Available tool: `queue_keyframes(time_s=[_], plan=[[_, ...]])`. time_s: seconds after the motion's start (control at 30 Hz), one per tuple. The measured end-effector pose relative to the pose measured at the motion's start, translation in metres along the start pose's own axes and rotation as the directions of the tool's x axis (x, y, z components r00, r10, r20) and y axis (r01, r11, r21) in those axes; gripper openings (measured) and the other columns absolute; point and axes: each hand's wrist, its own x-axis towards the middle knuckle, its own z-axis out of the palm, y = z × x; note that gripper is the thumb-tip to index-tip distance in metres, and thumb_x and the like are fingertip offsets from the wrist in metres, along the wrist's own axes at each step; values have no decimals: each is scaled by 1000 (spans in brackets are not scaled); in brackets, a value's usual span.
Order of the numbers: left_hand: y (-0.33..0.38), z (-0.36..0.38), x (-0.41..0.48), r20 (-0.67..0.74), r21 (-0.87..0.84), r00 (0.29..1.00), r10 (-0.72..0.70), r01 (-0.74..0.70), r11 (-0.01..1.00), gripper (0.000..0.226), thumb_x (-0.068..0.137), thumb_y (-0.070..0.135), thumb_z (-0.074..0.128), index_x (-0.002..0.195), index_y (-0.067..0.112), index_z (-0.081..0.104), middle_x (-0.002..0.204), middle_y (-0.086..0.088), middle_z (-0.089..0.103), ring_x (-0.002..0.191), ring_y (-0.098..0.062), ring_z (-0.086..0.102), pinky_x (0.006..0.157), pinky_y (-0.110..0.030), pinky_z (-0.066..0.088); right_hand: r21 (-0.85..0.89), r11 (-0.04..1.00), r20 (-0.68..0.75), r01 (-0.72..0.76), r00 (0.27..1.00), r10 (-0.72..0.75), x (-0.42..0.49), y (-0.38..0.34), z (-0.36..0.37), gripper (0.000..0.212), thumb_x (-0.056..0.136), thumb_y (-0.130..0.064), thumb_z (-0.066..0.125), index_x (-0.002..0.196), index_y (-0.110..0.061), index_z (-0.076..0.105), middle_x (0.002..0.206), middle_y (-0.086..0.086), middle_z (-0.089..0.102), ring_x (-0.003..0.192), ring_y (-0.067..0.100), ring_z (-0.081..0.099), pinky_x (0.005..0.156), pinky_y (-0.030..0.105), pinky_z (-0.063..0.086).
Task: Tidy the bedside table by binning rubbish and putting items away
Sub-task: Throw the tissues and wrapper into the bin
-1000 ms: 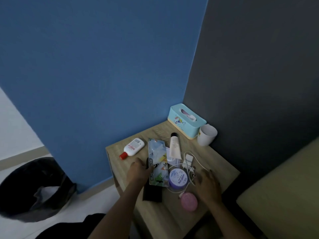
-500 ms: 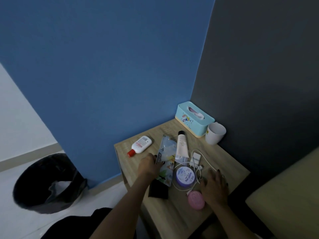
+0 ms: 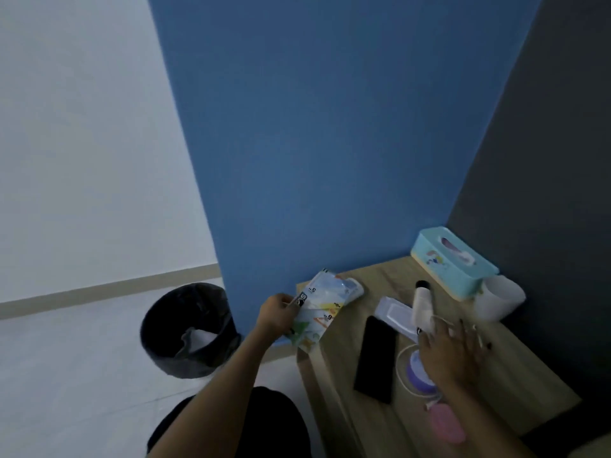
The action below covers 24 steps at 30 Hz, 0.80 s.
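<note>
- Your left hand (image 3: 277,315) has its fingers (image 3: 287,301) clamped on one end of the printed packet (image 3: 325,309).
- You hold the packet tilted at the left edge of the counter (image 3: 529,375). Its far end is over the far-left corner and its near end hangs out past the edge. Whether it touches the wood is not clear.
- The bin (image 3: 188,328) stands on the floor to the left of the counter, well apart from the packet. It has a black liner and something pale lies inside.
- Your right hand (image 3: 453,353) is palm down over the middle of the counter. Its fingers (image 3: 464,335) are spread apart and straight, and they grip nothing.
- That hand covers part of the purple jar (image 3: 417,373) and the white cable (image 3: 400,366) looped round it. You cannot tell whether the palm presses on them.
- A black phone (image 3: 375,358) lies flat just left of the jar.
- A white tube (image 3: 423,305) with a dark cap lies beyond your right fingertips, resting partly on a flat white pouch (image 3: 393,314).
- A turquoise tissue box (image 3: 453,259) sits in the far corner, with a white cup (image 3: 501,300) just beside it.
- A blurred pink disc (image 3: 446,423) lies near the counter's near edge, beside your right forearm.
</note>
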Motion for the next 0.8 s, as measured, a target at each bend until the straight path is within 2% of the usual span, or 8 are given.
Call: queue_keyframes(time_s=[0.17, 0.33, 0.4, 0.53, 0.63, 0.67, 0.73, 0.8], plan=[[-51, -54, -9, -87, -125, 989, -123, 112, 986, 26, 76, 29, 63, 89, 7, 69, 91, -17, 72, 81, -31, 70, 74, -42, 60, 109, 992, 59, 65, 996, -71, -7, -58, -2, 48, 89, -45, 51, 130, -21, 52, 147, 15, 41, 140, 37, 24, 113, 52, 18], [-79, -96, -22, -151, -136, 977, -152, 132, 982, 20, 86, 27, 61, 93, 10, 68, 94, -14, 71, 90, -29, 68, 84, -43, 57, 139, 973, 84, 183, 977, -195, -15, -100, 3, 48, 89, -46, 50, 124, -13, 57, 130, 14, 57, 123, 34, 48, 104, 47, 37], [-83, -112, -31, -172, -134, 972, -160, 138, 981, 13, 88, 25, 59, 83, 14, 64, 93, -14, 70, 91, -30, 67, 84, -44, 57, 205, 952, 151, 226, 954, -259, -22, -121, 3, 47, 90, -42, 50, 127, -13, 54, 126, 15, 58, 116, 35, 52, 98, 45, 43], [-102, -146, -41, -227, -147, 954, -198, 168, 975, 23, 88, 25, 57, 67, 19, 56, 82, -9, 64, 84, -27, 63, 81, -42, 54, 261, 905, 133, 336, 916, -379, -41, -172, 8, 38, 89, -45, 44, 108, -16, 59, 112, 11, 62, 99, 30, 57, 86, 42, 47], [-132, -171, -42, -238, -186, 941, -241, 199, 962, 23, 82, 30, 57, 70, 11, 57, 77, -10, 63, 77, -27, 62, 70, -37, 52, 287, 874, 149, 391, 883, -444, -57, -215, 21, 31, 86, -37, 56, 103, -11, 58, 111, 14, 60, 101, 33, 55, 82, 40, 45], [-144, -179, -42, -239, -213, 931, -275, 226, 951, 26, 80, 34, 56, 72, 9, 56, 79, -9, 64, 78, -27, 63, 72, -36, 54, 306, 861, 173, 407, 865, -470, -64, -230, 25, 33, 86, -37, 57, 106, -11, 58, 113, 15, 60, 104, 33, 55, 82, 40, 46], [-168, -194, -42, -258, -274, 907, -334, 263, 925, 28, 84, 39, 55, 75, 13, 51, 87, -9, 64, 85, -29, 65, 79, -46, 58, 361, 841, 238, 404, 832, -502, -82, -260, 31, 45, 88, -38, 58, 123, -11, 55, 125, 15, 58, 114, 32, 53, 90, 39, 46], [-190, -207, -43, -273, -332, 882, -384, 289, 898, 24, 88, 38, 53, 85, 15, 48, 100, -13, 63, 91, -31, 65, 76, -50, 59, 387, 816, 282, 429, 788, -547, -99, -288, 43, 53, 89, -39, 58, 134, -13, 49, 133, 13, 54, 121, 30, 50, 96, 38, 45]])
